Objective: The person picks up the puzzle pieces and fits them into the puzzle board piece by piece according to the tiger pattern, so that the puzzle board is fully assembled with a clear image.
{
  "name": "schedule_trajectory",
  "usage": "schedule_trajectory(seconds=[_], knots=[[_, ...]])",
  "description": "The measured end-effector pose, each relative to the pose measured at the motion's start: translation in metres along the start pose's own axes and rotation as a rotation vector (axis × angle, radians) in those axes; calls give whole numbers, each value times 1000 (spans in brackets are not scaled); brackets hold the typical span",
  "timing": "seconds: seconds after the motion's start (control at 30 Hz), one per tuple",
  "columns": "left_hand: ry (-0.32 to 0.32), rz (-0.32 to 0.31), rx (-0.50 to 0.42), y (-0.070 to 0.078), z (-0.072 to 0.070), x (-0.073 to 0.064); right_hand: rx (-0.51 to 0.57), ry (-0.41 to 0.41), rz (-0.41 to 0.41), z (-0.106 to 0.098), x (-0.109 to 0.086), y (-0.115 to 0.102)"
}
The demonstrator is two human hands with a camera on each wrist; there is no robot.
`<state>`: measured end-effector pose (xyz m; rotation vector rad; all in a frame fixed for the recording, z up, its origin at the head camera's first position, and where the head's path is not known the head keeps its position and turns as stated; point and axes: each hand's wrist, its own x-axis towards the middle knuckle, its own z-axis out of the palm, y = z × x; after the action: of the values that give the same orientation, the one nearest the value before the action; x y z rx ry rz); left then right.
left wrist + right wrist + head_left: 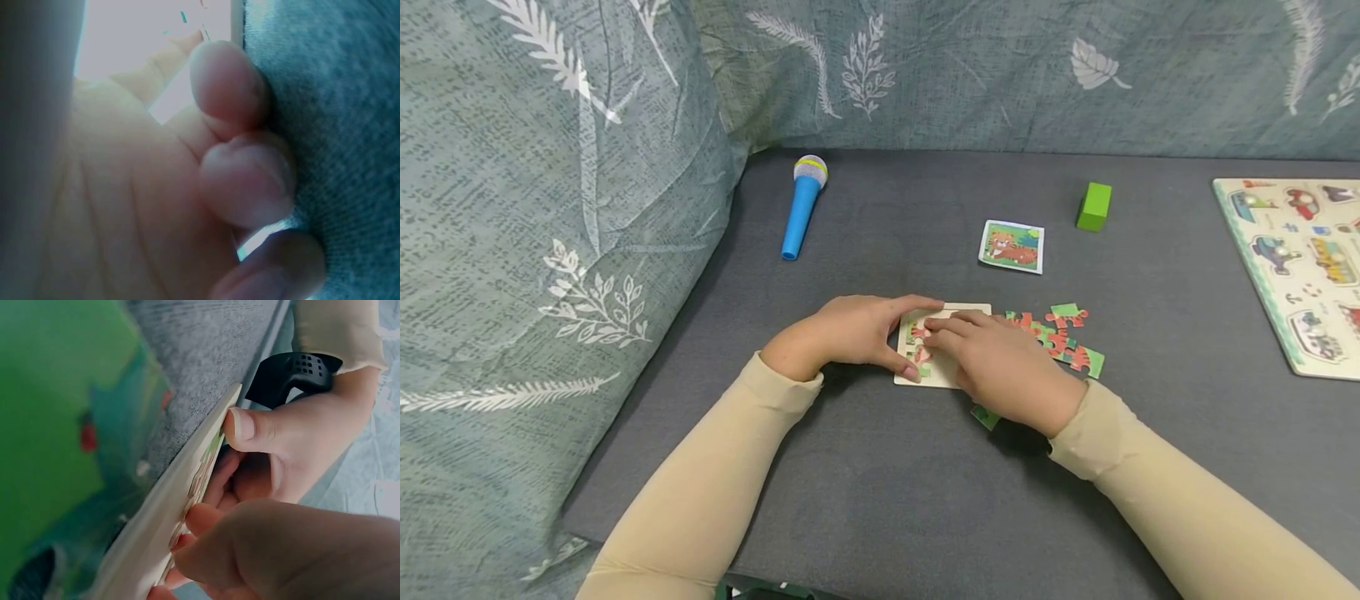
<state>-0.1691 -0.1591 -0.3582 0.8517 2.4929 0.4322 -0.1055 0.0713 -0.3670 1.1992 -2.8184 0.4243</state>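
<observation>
1. Fingers of my left hand (pixel 857 329): thumb and index set wide apart in a C, holding the left end of the puzzle board (pixel 973 312); thumb at the near side, index at the far edge.
2. Puzzle board: flat on the grey table (pixel 865 500), in front of me; long axis appears to run left to right, right end partly under my hand.
3. Fitted pieces (pixel 922 354): a near-to-far strip at the board's left end.
4. Right hand (pixel 1011 362): reaches leftward over the board, index and middle fingers close together, fingertips touching the fitted pieces. Whether thumb and finger pinch one, I cannot tell.
5. Loose pieces (pixel 1056 340): clustered just right of the board.
6. Tiger card (pixel 1012 247): beyond the board, tiger's head toward the left.
</observation>
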Motion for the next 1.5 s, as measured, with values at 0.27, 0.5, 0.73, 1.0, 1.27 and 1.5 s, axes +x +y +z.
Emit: schedule_trajectory(seconds=[0.27,0.5,0.73,1.0,1.27,1.5], knots=[[-4,3,2,1,-1,0,72,42,-39,1,0,5],[-10,5,-4,0,-1,-1,191,71,-78,7,3,12],[-8,7,1,0,-1,-2,130,51,-90,7,3,13],[-2,5,0,-1,-3,-3,76,87,-95,5,5,9],[5,3,12,1,-2,-2,143,169,30,3,11,12],[41,3,32,1,2,-1,312,139,166,7,19,17]])
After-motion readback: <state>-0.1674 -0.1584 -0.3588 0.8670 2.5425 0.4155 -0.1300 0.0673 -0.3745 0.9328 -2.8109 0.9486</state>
